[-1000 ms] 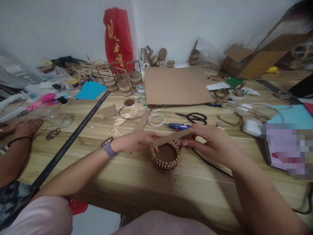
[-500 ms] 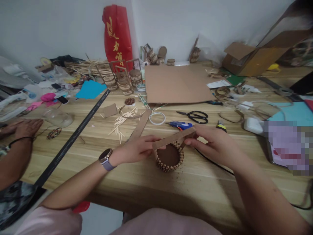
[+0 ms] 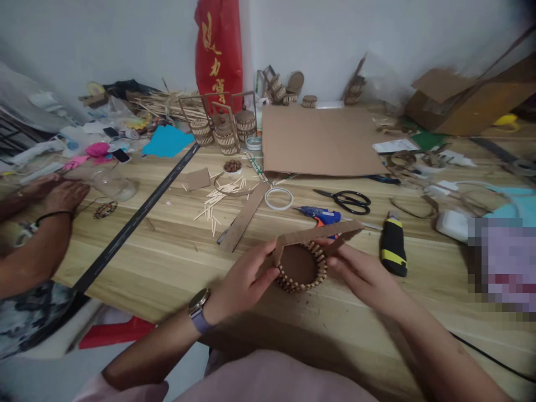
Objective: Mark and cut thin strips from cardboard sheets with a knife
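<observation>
Stick-walled basket [image 3: 300,269], just below the centre of the frame, has a bent cardboard handle [image 3: 316,233] over its far rim. Left to right: another person's hands [image 3: 69,194] lie near a glass jar [image 3: 114,183]; loose sticks [image 3: 215,202] lie left of centre; the left hand [image 3: 248,274] grips the basket's left side; a blue glue gun [image 3: 320,214] lies behind; the right hand [image 3: 359,270] grips its right side; a utility knife [image 3: 392,244] lies at right.

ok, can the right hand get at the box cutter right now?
Probably yes. The box cutter lies beside the right hand, only bare tabletop between, though that hand would first have to leave the basket.
</observation>
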The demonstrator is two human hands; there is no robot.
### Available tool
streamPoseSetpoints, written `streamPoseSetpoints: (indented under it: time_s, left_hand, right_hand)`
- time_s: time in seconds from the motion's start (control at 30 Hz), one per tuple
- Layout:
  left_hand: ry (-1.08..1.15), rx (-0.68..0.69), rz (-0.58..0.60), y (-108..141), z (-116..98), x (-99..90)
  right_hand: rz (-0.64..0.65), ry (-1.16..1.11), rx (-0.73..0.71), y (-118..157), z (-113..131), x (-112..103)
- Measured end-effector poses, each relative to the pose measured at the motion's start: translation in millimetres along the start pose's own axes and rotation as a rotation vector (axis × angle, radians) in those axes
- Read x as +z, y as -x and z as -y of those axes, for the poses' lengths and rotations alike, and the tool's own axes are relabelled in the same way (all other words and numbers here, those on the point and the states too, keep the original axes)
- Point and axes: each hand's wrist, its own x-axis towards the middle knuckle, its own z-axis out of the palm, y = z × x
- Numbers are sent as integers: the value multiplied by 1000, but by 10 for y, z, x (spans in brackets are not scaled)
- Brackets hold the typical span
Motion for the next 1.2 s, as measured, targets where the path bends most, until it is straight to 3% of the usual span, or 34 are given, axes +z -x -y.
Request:
streamPoseSetpoints:
  time_s: [0.2,0.87,0.93,1.07,1.2]
  left_hand:
    - [-45,64,-26,-11,-12,19]
    - [-89,119,-40,-7,54,-22]
    - [-83,112,-53,4,53,-23]
    - [-61,152,-129,27,50,-12]
    - [-26,161,-167,16,-46,-55]
  right_hand:
    - [-89,-3,-12,64,-34,117]
    - [-136,74,-43,117,-5,146]
    - [-189,103,15,170,71,85]
    - [-442,246,169,374,443,-50]
    - [-113,84,116,387,922,-47]
